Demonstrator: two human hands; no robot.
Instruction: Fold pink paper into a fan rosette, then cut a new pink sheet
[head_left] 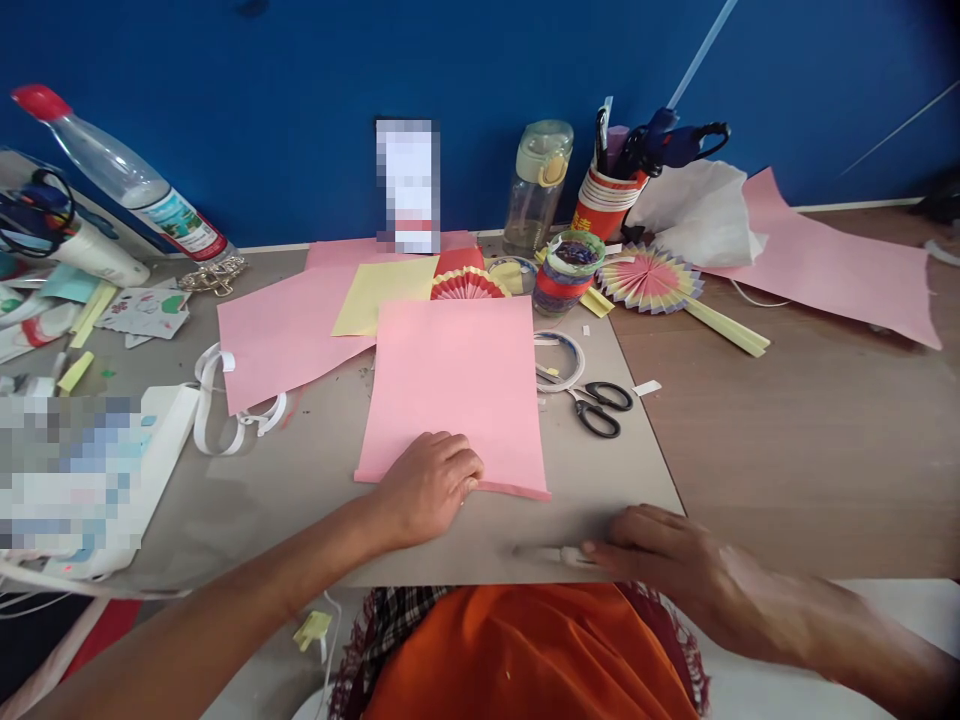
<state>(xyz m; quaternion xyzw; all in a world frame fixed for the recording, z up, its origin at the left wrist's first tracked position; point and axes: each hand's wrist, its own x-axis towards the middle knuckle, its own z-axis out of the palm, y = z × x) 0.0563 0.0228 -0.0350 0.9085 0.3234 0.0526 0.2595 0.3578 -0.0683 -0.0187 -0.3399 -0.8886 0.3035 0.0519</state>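
A pink sheet of paper (457, 380) lies in front of me, with a narrow strip folded along its near edge. My left hand (431, 485) rests on that edge, its fingers curled and pinching the fold near the middle. To the right, close to the table's front edge, my right hand (667, 545) is closed around a slim white tool (566, 555). The tool's thin grey end points left and is blurred, so its exact kind is unclear. Black-handled scissors (600, 408) and a roll of tape (561, 362) lie just right of the paper.
Behind are more pink paper (292, 335), yellow paper (382, 295), a jar (566, 275), a water bottle (536, 190) and a phone (409, 185). A pleated paper fan (651, 280) lies right. At left are a tilted plastic bottle (142, 185) and white straps (214, 410).
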